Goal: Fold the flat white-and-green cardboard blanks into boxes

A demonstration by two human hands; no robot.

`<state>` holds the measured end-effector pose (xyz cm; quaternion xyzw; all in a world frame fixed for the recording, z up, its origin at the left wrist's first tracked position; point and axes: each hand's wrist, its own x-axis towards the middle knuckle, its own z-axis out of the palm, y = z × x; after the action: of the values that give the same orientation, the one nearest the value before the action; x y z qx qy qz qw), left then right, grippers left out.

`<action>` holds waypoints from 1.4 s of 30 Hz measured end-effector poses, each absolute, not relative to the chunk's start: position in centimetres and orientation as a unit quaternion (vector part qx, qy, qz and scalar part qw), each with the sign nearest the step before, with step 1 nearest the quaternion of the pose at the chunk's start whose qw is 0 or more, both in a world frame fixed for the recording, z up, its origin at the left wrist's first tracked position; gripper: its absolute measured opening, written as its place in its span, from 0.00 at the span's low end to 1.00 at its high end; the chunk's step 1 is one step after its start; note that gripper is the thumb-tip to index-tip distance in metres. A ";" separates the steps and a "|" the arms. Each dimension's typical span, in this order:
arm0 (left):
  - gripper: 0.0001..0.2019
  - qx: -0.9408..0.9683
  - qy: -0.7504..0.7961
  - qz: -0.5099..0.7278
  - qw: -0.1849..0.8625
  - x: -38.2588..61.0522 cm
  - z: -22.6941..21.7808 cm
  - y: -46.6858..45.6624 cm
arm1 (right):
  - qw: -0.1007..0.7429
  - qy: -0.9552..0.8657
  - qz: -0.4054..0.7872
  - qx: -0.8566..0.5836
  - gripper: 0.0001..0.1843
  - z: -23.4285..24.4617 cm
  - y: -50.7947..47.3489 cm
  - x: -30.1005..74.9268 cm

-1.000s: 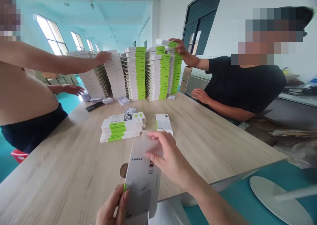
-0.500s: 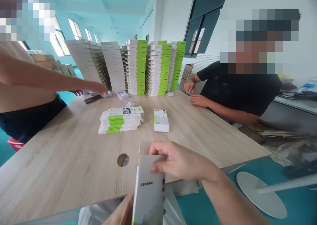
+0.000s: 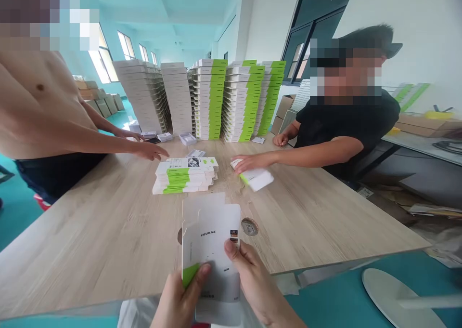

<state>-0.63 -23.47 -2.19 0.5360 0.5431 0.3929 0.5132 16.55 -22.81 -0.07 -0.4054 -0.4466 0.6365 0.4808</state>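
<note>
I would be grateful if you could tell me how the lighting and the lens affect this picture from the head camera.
In the head view, the far windows glare almost white, the wide lens makes the stacks of boxes fan outward, and the white carton between the left hand and right hand looms large near the lens.

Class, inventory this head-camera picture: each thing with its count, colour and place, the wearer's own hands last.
Tall stacks of boxes: five, white, three green-edged, far end.
Low stack of boxes: one, white and green, mid-table.
Shirtless person: one, dark shorts, table's left side.
Person in black shirt: one, table's right side.
Loose box: one, white and green, under the black-shirted person's hand.
Wooden table: one, pale tan, foreground.
Opened CEUKAZ box: one, white with green, held near the camera.
Left hand: one, gripping the box's lower left.
Right hand: one, gripping its lower right.
</note>
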 end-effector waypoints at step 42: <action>0.34 0.816 0.231 0.521 0.092 -2.0 -3.4 -20.0 | 0.053 -0.709 0.618 -0.336 0.30 15.9 -16.1 22.7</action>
<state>-2.03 -20.02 -3.42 0.8164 0.2305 0.5214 0.0924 22.72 -16.06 15.86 -0.3355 -0.7093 0.6176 0.0531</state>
